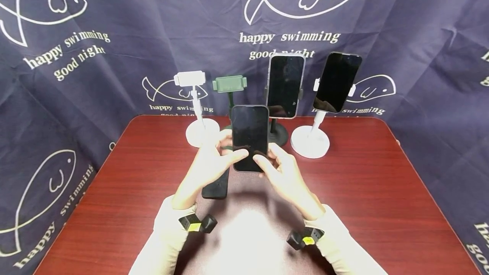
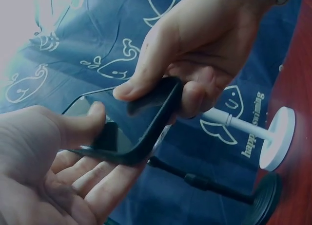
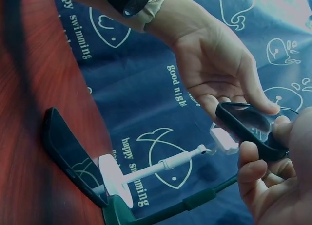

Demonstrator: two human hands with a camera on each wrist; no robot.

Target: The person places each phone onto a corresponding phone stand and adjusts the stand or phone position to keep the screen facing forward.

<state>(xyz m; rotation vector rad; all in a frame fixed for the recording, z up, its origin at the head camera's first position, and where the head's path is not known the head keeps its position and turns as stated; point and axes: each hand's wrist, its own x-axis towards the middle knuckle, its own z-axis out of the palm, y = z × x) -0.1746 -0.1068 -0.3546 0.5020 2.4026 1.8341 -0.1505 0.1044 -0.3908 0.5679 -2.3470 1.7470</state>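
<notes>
Four stands and four phones are sharing the red table [image 1: 366,190], with two hands working above it. From the left, a white stand [image 1: 202,133] is standing near the back-left corner, then a green stand [image 1: 230,84] is rising beside it toward the back edge. A flat phone [image 1: 215,186] is lying below the left hand [image 1: 210,162], which is gripping one side of the black phone [image 1: 250,128], thumb pressing on the screen and fingers supporting it behind. The right hand [image 1: 284,177] is gripping the other side likewise, so both hands are closing only as far as the phone's thickness. Past them, a black stand [image 1: 278,134] is carrying a pale-rimmed phone [image 1: 285,86], and toward the back-right corner a second white stand [image 1: 310,142] is holding a tilted phone [image 1: 338,82]. The right wrist view is revealing the flat phone's long side, which the head view is partly hiding; the left wrist view is showing fingers spreading under the black phone. It is hovering above the table, midway between the side edges, its rounded rim looking dark and its glossy screen reflecting light.
</notes>
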